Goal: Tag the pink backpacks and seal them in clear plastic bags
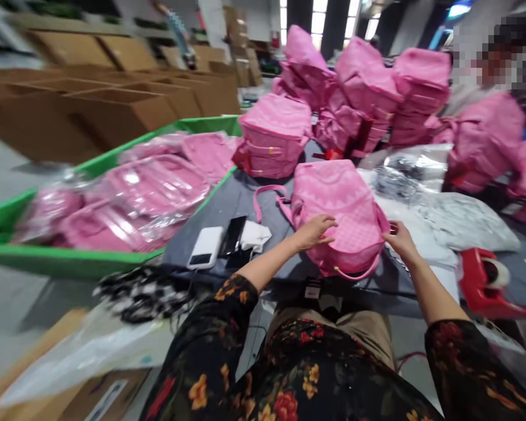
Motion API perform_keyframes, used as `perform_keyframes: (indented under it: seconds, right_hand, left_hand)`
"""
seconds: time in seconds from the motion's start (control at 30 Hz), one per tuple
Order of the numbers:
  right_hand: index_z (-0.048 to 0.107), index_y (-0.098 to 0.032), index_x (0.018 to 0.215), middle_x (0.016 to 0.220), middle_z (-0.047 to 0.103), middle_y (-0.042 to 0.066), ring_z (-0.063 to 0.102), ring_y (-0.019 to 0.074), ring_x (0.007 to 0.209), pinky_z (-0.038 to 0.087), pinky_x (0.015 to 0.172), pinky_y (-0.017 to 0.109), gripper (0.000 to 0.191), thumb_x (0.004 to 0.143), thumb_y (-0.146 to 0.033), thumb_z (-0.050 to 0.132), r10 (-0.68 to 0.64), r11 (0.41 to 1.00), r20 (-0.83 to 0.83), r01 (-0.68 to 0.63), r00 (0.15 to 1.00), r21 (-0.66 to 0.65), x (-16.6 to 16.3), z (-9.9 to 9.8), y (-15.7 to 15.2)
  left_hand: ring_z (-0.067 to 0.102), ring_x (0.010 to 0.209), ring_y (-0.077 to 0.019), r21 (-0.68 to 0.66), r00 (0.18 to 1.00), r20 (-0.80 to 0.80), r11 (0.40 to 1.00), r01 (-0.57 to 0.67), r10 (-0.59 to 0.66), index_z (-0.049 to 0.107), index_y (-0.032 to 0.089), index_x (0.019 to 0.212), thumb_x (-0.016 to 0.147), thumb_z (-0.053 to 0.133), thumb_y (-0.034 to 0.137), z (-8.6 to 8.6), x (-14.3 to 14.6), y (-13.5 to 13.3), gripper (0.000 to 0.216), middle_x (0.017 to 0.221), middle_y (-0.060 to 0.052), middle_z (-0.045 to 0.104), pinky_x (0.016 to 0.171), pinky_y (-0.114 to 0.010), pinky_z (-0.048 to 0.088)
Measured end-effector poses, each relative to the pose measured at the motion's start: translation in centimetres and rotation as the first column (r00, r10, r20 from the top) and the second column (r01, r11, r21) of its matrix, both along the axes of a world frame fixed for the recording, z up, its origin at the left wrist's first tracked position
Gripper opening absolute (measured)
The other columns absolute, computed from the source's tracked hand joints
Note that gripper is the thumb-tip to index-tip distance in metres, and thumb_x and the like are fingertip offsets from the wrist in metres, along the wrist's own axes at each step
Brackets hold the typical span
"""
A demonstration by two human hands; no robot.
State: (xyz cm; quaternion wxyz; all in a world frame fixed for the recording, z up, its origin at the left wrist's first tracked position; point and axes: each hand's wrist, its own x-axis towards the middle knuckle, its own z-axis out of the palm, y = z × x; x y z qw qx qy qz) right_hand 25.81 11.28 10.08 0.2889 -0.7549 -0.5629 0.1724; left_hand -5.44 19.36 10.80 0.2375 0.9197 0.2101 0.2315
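Backpack [342, 202] in front of me on the table [225, 202]; my left hand [316, 232] at its left side, my right hand [401, 241] at its right edge. Left of it, in order: cloth [255, 236], phone [234, 236], power bank [206, 248]. Behind, slightly left, second backpack [275, 135]; backpack pile [368, 76] farther back and right. Plastic bags [469, 222] to my right, tape dispenser [476, 278] nearer me. Bin [114, 257] left of table, wrapped packs [158, 184] inside; cartons [123, 105] behind it. Person [502, 58] beyond, far right.
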Motion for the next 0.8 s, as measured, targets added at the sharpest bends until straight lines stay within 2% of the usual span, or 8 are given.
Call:
perform_keyframes:
  seconds: [0.07,0.13,0.23,0.3,0.37,0.53,0.67,0.8]
  right_hand:
    - [0.06,-0.013,0.12,0.111,0.07,0.009,0.069,0.0192,0.089,0.058,0.072,0.029,0.047,0.077,-0.015,0.079,0.008,0.987,0.016,-0.006,1.0,-0.161,1.4,2.3,-0.5]
    - [0.062,-0.012,0.104,0.087,0.072,0.006,0.068,0.0189,0.074,0.053,0.06,0.025,0.042,0.065,-0.008,0.079,0.113,0.915,-0.004,-0.106,0.994,-0.388,1.1,4.2,0.2]
    - [0.058,-0.016,0.092,0.058,0.063,-0.002,0.062,0.0173,0.055,0.047,0.05,0.024,0.032,0.064,-0.01,0.073,0.179,0.834,-0.077,-0.192,0.981,-0.518,-0.7,5.2,0.6]
    - [0.054,-0.018,0.094,0.054,0.06,-0.004,0.059,0.0162,0.05,0.045,0.048,0.024,0.028,0.069,-0.014,0.066,0.134,0.87,-0.135,-0.182,0.982,-0.458,-1.8,4.7,-0.7]
    - [0.049,-0.02,0.096,0.057,0.059,-0.005,0.057,0.0157,0.047,0.043,0.047,0.024,0.024,0.075,-0.02,0.059,0.056,0.912,-0.189,-0.127,0.98,-0.389,-2.7,3.5,-3.0]
    - [0.043,-0.024,0.083,0.066,0.055,-0.004,0.052,0.0149,0.059,0.041,0.057,0.026,0.014,0.078,-0.03,0.055,-0.106,0.992,-0.089,0.099,0.99,-0.078,-5.6,-0.3,-7.8]
    - [0.045,-0.024,0.087,0.069,0.054,-0.004,0.052,0.014,0.06,0.041,0.06,0.026,0.024,0.09,-0.047,0.049,-0.147,0.98,-0.213,0.172,0.966,0.104,-7.5,-2.3,-9.4]
    - [0.054,-0.021,0.1,0.075,0.062,-0.002,0.06,0.0138,0.059,0.044,0.054,0.024,0.039,0.102,-0.056,0.036,0.01,0.994,-0.377,0.032,0.926,0.106,-5.6,-1.9,-9.5]
  left_hand:
    - [0.051,0.135,-0.0292,0.01,0.994,-0.093,0.998,0.056,-0.055,0.059,0.018,0.136,0.089,0.071,0.034,0.1,1.0,1.0,0.051,0.143,-0.018,0.055,0.115,-0.046,0.04]
    - [0.046,0.14,-0.0325,0.013,0.966,-0.23,0.993,0.12,-0.113,0.052,0.018,0.145,0.084,0.076,0.039,0.8,2.8,1.2,0.069,0.15,-0.02,0.049,0.117,-0.049,0.038]
    - [0.033,0.149,-0.042,-0.049,0.832,-0.528,0.984,0.172,-0.172,0.034,0.02,0.158,0.078,0.081,0.042,1.4,6.1,0.0,0.096,0.162,-0.025,0.034,0.115,-0.061,0.037]
    - [0.025,0.153,-0.0482,-0.064,0.732,-0.665,0.988,0.142,-0.149,0.022,0.021,0.163,0.08,0.078,0.037,0.8,7.5,-1.6,0.101,0.166,-0.029,0.024,0.11,-0.071,0.036]
    - [0.021,0.153,-0.0497,0.003,0.714,-0.695,0.993,0.12,-0.084,0.019,0.018,0.164,0.089,0.065,0.029,-0.4,7.7,-3.4,0.088,0.166,-0.032,0.02,0.107,-0.075,0.036]
    - [0.045,0.144,-0.0418,0.16,0.738,-0.674,0.969,0.186,-0.031,0.049,0.0,0.145,0.095,0.039,0.008,-2.0,4.9,-6.5,0.052,0.15,-0.037,0.045,0.1,-0.053,0.052]
    - [0.074,0.097,-0.028,0.085,0.714,-0.7,0.988,0.128,-0.032,0.067,0.01,0.11,0.096,0.038,0.01,0.4,2.0,-6.2,0.032,0.101,-0.019,0.075,0.08,-0.034,0.056]
    - [0.069,0.067,-0.0179,0.239,0.933,-0.307,0.964,-0.114,0.186,0.068,0.023,0.108,0.099,0.04,0.025,5.8,-1.2,-3.4,0.029,0.08,-0.002,0.075,0.06,-0.025,0.046]
